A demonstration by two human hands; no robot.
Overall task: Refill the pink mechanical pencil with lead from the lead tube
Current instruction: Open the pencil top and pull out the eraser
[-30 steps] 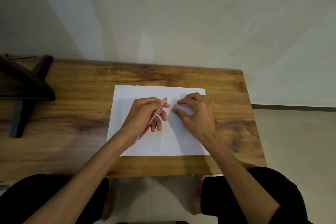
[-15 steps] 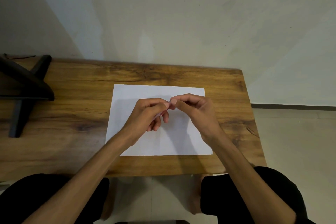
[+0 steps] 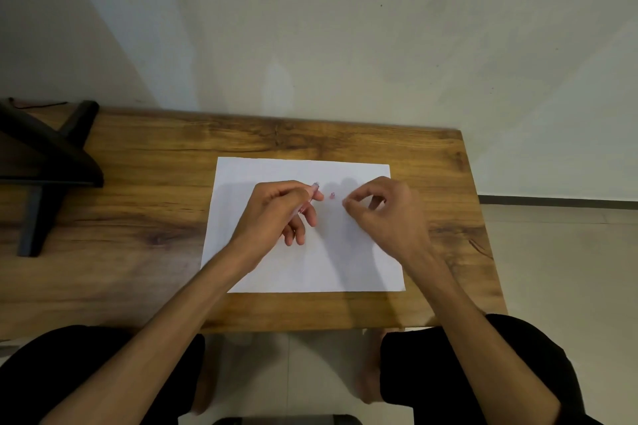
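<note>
My left hand [image 3: 276, 214] is shut on the pink mechanical pencil [image 3: 313, 188]. Only the pencil's far end shows past my fingers, over the white paper sheet [image 3: 310, 272]. A tiny pink piece [image 3: 332, 196] lies on the paper just right of that end, apart from both hands. My right hand [image 3: 386, 214] hovers further right, thumb and forefinger pinched together with nothing visible between them. No lead tube is in view.
The paper lies on a wooden table [image 3: 138, 217] set against a pale wall. A black stand [image 3: 45, 162] occupies the table's far left. My knees in black shorts sit under the near edge, above a tiled floor.
My right hand, which pinched the pencil's end half a second ago, has pulled away to the right. A small pink piece now lies between the hands. The left hand stays put.
</note>
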